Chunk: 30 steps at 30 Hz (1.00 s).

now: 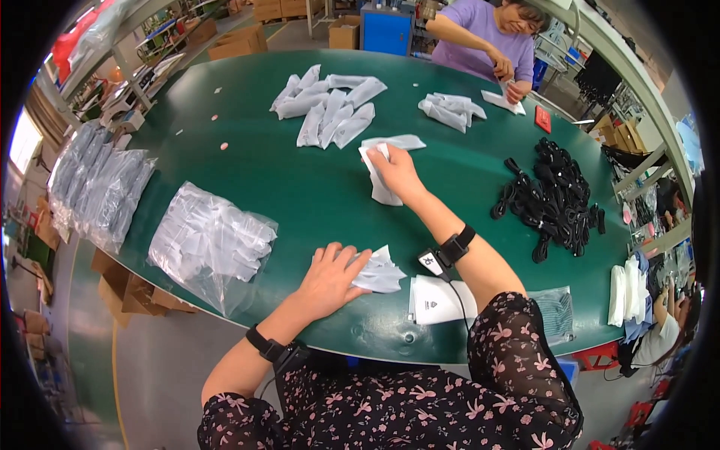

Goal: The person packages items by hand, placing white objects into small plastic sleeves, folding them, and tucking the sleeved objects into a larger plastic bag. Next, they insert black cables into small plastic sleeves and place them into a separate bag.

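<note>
Right hand [399, 172] grips a white pouch [384, 189] (green table [289, 187] beneath).

White bag [384, 187]: slim, creased, slanting, upper end pinched in right hand [397, 171]. Pale bags [381, 274]: crumpled, overlapping in small pile, lying on green worktop [315, 202], partly under left hand [328, 276].
</note>
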{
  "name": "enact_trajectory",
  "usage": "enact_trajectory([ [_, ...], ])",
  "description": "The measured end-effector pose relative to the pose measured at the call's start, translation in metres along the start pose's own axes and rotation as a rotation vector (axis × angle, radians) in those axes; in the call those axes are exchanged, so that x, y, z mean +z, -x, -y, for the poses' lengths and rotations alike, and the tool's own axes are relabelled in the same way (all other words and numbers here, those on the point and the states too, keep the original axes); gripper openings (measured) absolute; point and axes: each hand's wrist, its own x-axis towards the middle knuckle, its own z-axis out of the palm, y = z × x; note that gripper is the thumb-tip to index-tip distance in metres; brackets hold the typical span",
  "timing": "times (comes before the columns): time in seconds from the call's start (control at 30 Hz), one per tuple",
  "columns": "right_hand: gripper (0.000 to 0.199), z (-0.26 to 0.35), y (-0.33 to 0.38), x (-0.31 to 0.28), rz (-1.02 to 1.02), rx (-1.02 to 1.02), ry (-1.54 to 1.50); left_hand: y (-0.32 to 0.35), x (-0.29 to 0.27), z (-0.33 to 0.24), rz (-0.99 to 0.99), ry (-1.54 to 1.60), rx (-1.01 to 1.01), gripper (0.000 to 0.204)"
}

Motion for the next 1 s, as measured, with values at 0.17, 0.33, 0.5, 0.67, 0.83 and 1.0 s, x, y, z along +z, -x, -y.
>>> enact_trajectory([
  [0.17, 0.038, 0.013, 0.012, 0.028, -0.033, -0.033, 0.434, -0.004, -0.005, 0.001, -0.003, 0.001, 0.028, 0.078],
  [0.33, 0.038, 0.010, 0.040, 0.033, 0.216, -0.118, 0.441, -0.003, -0.002, 0.000, -0.075, 0.111, -0.032, 0.077],
  [0.5, 0.038, 0.027, 0.069, -0.001, 0.444, -0.157, 0.846, 0.005, 0.008, 0.004, -0.126, 0.179, -0.091, 0.078],
  [0.67, 0.046, 0.007, 0.086, -0.006, 0.523, -0.167, 0.743, -0.003, -0.013, -0.003, -0.236, -0.055, 0.002, 0.082],
  [0.83, 0.058, 0.005, 0.102, -0.006, 0.589, -0.174, 0.493, -0.012, -0.019, 0.013, -0.110, -0.049, 0.026, 0.084],
  [1.0, 0.084, 0.012, 0.134, -0.024, 0.602, -0.211, 0.342, -0.005, 0.008, 0.025, -0.028, 0.306, -0.057, 0.096],
])
